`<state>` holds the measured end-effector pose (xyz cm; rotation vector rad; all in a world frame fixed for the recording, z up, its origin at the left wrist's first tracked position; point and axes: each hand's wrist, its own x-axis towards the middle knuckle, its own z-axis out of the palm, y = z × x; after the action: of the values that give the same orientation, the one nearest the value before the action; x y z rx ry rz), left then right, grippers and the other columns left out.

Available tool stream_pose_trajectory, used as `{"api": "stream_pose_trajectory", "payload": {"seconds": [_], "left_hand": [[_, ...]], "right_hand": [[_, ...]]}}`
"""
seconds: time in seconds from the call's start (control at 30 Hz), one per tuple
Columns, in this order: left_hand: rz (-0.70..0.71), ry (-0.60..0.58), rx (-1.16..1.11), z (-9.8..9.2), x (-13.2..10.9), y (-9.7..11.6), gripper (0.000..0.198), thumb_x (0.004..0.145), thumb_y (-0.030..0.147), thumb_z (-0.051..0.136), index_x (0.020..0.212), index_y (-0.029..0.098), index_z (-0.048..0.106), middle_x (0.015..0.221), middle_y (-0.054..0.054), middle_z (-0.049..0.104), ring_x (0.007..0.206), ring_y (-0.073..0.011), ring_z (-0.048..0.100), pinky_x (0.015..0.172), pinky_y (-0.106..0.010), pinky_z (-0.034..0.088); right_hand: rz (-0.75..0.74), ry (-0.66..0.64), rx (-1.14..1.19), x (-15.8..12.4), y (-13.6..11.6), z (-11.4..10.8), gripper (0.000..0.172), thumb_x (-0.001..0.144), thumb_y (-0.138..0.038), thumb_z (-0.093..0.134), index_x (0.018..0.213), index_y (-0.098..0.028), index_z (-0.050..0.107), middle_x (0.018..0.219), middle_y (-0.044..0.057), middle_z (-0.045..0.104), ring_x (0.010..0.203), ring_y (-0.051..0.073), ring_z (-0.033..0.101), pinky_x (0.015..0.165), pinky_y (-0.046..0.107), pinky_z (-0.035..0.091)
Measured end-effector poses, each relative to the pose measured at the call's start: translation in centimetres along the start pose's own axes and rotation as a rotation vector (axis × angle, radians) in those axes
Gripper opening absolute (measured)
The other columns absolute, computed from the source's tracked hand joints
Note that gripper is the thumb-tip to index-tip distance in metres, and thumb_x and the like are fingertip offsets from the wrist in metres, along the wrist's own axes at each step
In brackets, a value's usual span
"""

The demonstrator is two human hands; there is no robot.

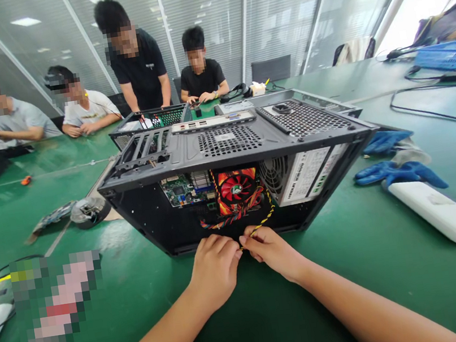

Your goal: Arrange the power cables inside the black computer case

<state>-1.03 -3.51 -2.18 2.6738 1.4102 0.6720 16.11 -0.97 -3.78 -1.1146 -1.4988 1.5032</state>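
Observation:
An open black computer case (pixel 232 144) lies on its side on the green table (pixel 337 269), its inside facing me. Inside I see a green motherboard (pixel 179 189), a red fan (pixel 236 185) and a power supply (pixel 305 173). A twisted yellow-and-black cable (pixel 263 220) runs out of the case's lower edge. My left hand (pixel 214 267) and my right hand (pixel 272 250) meet just in front of the case, both closed in a pinch on the end of this cable.
Blue gloves (pixel 399 173) and a white panel (pixel 444 213) lie to the right. A roll of tape (pixel 88 210) lies to the left. Another open case (pixel 152 119) stands behind. Several people sit or stand at the far side of the table. Black cables (pixel 451 117) run along the right.

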Motion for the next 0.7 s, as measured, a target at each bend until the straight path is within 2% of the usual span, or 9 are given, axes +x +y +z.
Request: {"api": "stream_pose_trajectory", "payload": {"seconds": [0.27, 0.37, 0.7], "left_hand": [[-0.015, 0.093, -0.002, -0.02, -0.11, -0.19, 0.017, 0.094, 0.023, 0.048, 0.085, 0.018, 0.062, 0.081, -0.005, 0.064, 0.083, -0.0206, 0.053, 0.073, -0.035, 0.039], [-0.028, 0.081, -0.023, -0.02, -0.06, -0.22, 0.017, 0.093, 0.022, 0.048, 0.083, 0.018, 0.062, 0.080, -0.005, 0.064, 0.082, -0.0202, 0.053, 0.073, -0.034, 0.039], [-0.198, -0.032, -0.460, -0.65, 0.49, 0.35, 0.023, 0.090, 0.020, 0.050, 0.068, 0.018, 0.056, 0.062, 0.003, 0.054, 0.061, -0.0113, 0.050, 0.060, -0.024, 0.037]], "right_hand": [[0.016, -0.017, 0.040, -0.09, -0.37, -0.04, 0.040, 0.086, -0.052, 0.054, 0.067, -0.018, 0.052, 0.047, -0.007, 0.038, 0.045, 0.009, 0.033, 0.047, 0.025, 0.025], [0.003, -0.021, 0.009, -0.09, -0.52, -0.11, 0.040, 0.085, -0.052, 0.055, 0.065, -0.018, 0.052, 0.048, -0.006, 0.039, 0.045, 0.009, 0.034, 0.047, 0.025, 0.025], [-0.015, -0.112, 0.053, -0.04, 0.01, -0.46, 0.036, 0.087, -0.048, 0.056, 0.068, -0.019, 0.047, 0.052, -0.007, 0.038, 0.049, 0.008, 0.032, 0.050, 0.025, 0.025]]}}
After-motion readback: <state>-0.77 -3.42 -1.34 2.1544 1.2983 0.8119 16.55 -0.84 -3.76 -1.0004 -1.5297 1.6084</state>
